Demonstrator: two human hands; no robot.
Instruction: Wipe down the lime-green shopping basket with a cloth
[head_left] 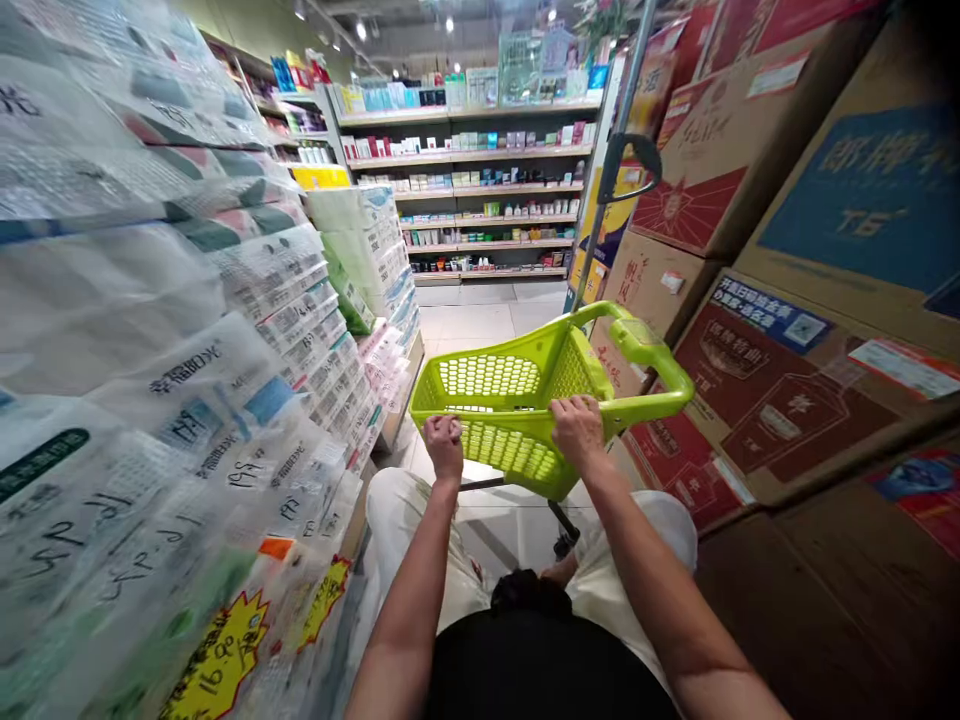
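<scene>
A lime-green plastic shopping cart (pixel 487 376) stands sideways right in front of my legs, its push handle (pixel 660 375) toward the right. My left hand (pixel 444 446) is closed over the near rim at the left end of the basket. Farther right on that same rim, my right hand (pixel 577 428) is wrapped over the edge close to the handle end. Through the mesh walls the basket shows no goods that I can make out. One dark caster wheel (pixel 566 542) shows below, between my knees.
Stacked tissue packs (pixel 247 400) in plastic wrap line the left side. Cardboard cartons (pixel 787 360) are piled on the right, with a metal pole (pixel 609 200) bearing a black grip before them. Shelves (pixel 465 150) of small boxes and bottles close off the tiled aisle (pixel 480 320).
</scene>
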